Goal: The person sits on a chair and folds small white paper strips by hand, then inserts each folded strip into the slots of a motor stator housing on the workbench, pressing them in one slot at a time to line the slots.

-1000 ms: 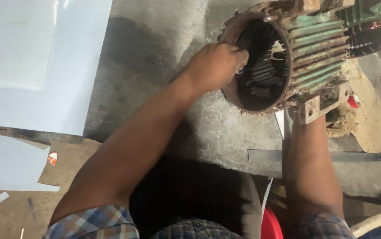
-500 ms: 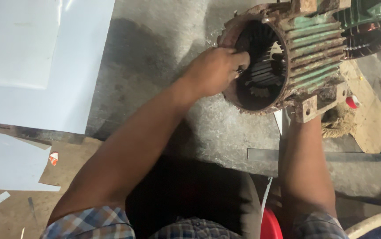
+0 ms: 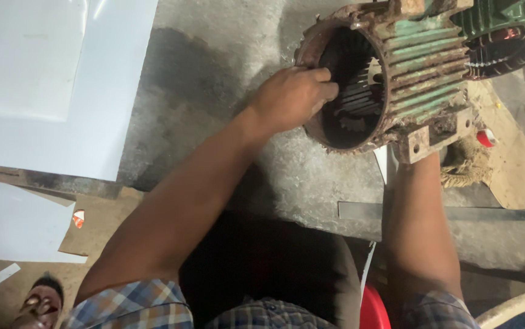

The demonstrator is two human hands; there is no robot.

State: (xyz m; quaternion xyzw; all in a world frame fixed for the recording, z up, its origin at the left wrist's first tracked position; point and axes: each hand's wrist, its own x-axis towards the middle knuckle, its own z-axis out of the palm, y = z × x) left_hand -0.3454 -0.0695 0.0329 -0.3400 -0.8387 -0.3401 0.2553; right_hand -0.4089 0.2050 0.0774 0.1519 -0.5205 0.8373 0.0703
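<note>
Left hand (image 3: 292, 97) at motor housing (image 3: 390, 67) mouth

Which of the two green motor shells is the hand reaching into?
The left hand reaches into the nearer rusty green motor shell, lying with its opening facing it. The other green shell sits behind, untouched.

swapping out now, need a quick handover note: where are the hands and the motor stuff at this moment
Left hand: at the open end of the rusty green motor housing, fingers curled over its rim and reaching into the slotted bore; whether it grips anything is not visible.
Right hand: hidden behind the housing; only the forearm shows, running up under the mounting foot.
Housing lies on its side on the concrete floor. Bore looks empty of windings.
A second finned green part lies behind it. White sheets lie to the left.
What is left cannot be told.
</note>
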